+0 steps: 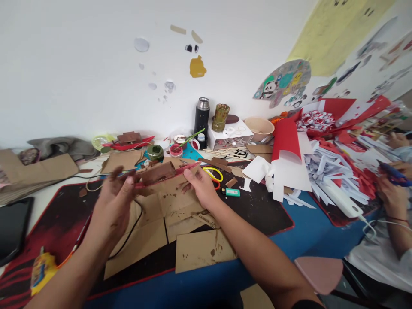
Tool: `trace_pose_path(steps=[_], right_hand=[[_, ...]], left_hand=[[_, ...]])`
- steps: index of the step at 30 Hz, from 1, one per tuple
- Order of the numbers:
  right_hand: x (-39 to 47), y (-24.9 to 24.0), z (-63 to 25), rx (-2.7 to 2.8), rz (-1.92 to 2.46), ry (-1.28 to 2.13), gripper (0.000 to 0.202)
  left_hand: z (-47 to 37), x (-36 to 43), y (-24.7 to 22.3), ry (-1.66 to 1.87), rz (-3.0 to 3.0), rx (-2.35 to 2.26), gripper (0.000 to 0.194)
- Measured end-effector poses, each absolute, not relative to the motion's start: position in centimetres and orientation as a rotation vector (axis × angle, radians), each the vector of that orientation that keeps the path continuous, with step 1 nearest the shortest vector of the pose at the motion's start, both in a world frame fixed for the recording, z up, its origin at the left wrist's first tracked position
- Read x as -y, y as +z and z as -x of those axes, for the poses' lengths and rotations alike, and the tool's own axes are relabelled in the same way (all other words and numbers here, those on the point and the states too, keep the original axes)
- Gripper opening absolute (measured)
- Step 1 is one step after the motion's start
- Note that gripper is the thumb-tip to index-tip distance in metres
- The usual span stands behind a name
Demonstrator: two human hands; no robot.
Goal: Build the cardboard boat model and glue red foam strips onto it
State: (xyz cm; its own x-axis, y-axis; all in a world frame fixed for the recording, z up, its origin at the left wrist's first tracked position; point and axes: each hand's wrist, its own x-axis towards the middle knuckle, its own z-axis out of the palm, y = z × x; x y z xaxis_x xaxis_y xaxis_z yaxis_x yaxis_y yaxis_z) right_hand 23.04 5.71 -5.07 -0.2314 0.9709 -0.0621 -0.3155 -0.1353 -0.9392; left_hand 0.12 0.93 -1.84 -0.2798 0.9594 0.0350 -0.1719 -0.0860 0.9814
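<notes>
A small model boat point(159, 173) with a brown cardboard body and a red pointed end is held up over the cardboard sheets. My right hand point(204, 189) pinches its red end between thumb and fingers. My left hand point(116, 206) is raised at the boat's other end, thumb and fingers apart and slightly blurred; whether it touches the boat is unclear. Its fingertips look stained brown. Below lies a folded cardboard sheet point(144, 231) with brown spots, and a smaller spotted cardboard piece point(206, 249) is at the table edge.
A yellow glue gun point(43, 272) lies at lower left, near a black phone point(14, 229). Behind are paint jars point(156, 152), a second red boat point(128, 143) and a thermos point(202, 118). Yellow scissors point(214, 173) and a lighter point(232, 192) lie right. Another person's hands point(391, 193) work at far right.
</notes>
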Motion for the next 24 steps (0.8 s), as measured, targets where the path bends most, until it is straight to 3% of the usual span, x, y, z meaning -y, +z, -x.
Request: trace_pose_path(steps=[3,10,14,19,24], right_hand=[[-5.4,-5.2,-23.2,1.080,0.905,1.610,0.077],[-4.7,-5.1,-22.9,1.187,0.895,1.608,0.072],[-4.5,-5.0,-23.3,1.175,0.902,1.596,0.072],[-4.5,-5.0,-23.5,1.143,0.904,1.626,0.074],[-4.4,-4.7,-23.4,1.158,0.918,1.626,0.074]], left_hand=[[0.9,-0.7,-0.2,1.456,-1.491,-1.546,0.085],[-0.2,-1.3,1.3,0.913,-2.517,-1.492,0.069],[-0.5,-1.3,0.3,0.823,-2.681,-1.500,0.060],[-0.2,-0.9,-0.2,0.726,-2.822,-1.488,0.064],[-0.3,-1.2,-0.3,0.812,-2.603,-1.428,0.058]])
